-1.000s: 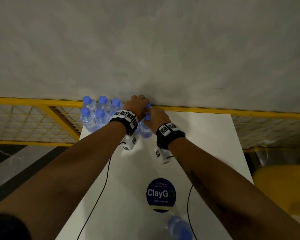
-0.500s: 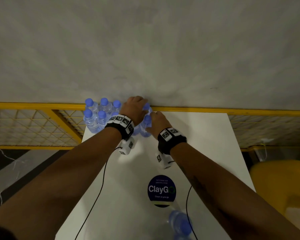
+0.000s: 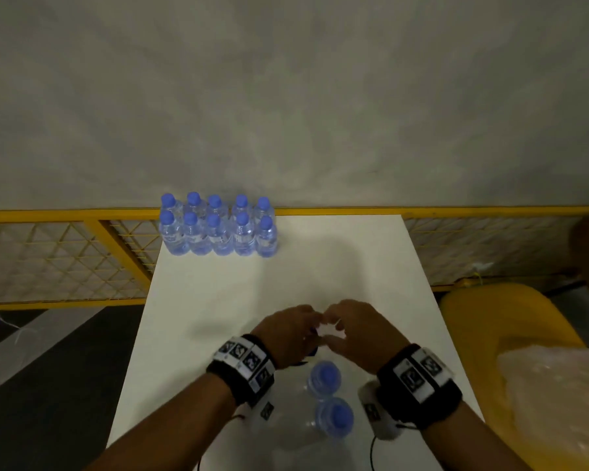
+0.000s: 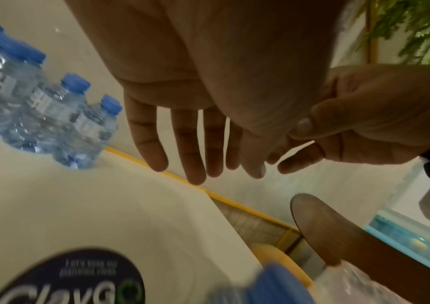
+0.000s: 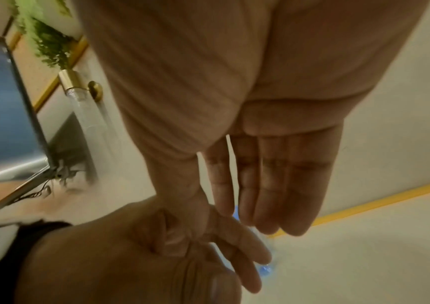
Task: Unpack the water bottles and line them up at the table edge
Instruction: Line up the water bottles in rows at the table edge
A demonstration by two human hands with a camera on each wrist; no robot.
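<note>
Ten upright bottles [image 3: 218,229], caps skyward

Ten water bottles [image 3: 218,226] at the far edge, two bottles [image 3: 329,399] near, two hands [image 3: 323,329].

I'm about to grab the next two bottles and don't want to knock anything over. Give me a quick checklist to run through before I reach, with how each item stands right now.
1. Left hand free: ok, fingers straight and holding nothing in the left wrist view.
2. Right hand free: ok, fingers straight, nothing held.
3. Near bottles upright and within reach: ok, two blue caps stand just below the hands.
4. Wrap off the near bottles: cannot tell, too blurred.
5. Far bottles standing: ok, ten upright in two rows of five at the far edge.
6. Room to extend the rows: ok, the table is bare to their right.
</note>
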